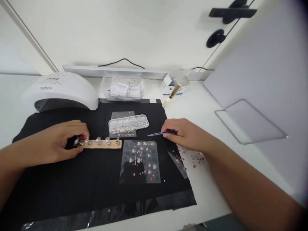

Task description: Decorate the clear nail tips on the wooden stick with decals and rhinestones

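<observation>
My left hand (pixel 64 139) grips the left end of a light wooden nail tip stand (pixel 113 145), thumb at the front and fingers behind. Several false nails (pixel 107 141) with small red, white and blue designs stand along it on little mounts. Between the thumb and fingers of my right hand (pixel 179 133) is a pair of blue tweezers (pixel 157 133), its tips pointing left. The tips hover near a clear case (pixel 128 124) of small gems and a transparent nail sticker sheet (pixel 141 163).
A white nail lamp (pixel 64 88) stands at the back left. Beside it are a plastic box (pixel 122 89) of pads, an opened carton (pixel 172 84) and a gold-capped bottle (pixel 172 95). More stickers (pixel 196 158) lie right of the black mat (pixel 91 192).
</observation>
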{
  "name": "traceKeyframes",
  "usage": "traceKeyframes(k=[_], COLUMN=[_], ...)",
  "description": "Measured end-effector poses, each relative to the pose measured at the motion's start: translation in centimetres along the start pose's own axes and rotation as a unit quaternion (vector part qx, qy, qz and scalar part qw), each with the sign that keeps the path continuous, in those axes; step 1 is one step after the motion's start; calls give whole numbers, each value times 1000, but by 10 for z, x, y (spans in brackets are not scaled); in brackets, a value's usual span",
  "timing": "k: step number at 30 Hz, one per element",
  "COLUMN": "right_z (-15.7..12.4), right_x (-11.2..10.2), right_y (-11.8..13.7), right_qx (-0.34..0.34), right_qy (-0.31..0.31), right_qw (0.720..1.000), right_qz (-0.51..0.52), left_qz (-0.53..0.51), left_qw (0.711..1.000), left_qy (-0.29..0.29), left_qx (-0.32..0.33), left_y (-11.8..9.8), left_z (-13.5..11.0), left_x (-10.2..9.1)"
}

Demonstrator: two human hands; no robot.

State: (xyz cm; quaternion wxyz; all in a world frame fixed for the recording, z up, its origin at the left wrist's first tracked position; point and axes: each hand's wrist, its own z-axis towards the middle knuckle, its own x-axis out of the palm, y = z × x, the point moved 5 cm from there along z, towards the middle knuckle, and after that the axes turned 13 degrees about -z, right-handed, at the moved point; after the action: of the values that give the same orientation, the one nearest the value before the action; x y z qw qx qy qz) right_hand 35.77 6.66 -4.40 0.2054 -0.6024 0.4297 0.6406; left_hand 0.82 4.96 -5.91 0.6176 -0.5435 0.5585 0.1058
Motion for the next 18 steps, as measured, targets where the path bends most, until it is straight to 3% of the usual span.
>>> traceKeyframes(k=[4,9,18], right_z=[0,0,2], right_x=[-1,-1,3], right_y=[2,1,-1], right_qx=[18,16,19], right_qy=[6,1,14], right_qw=[1000,1000,1000], right_qz=[3,5,11], left_qz=[-2,-12,-46], left_qw=[1000,1000,998], left_qy=[-14,25,33], left_qx=[7,-7,-6], left_y=[-9,-11,-24], left_z=[1,2,3], left_x=[0,0,-2])
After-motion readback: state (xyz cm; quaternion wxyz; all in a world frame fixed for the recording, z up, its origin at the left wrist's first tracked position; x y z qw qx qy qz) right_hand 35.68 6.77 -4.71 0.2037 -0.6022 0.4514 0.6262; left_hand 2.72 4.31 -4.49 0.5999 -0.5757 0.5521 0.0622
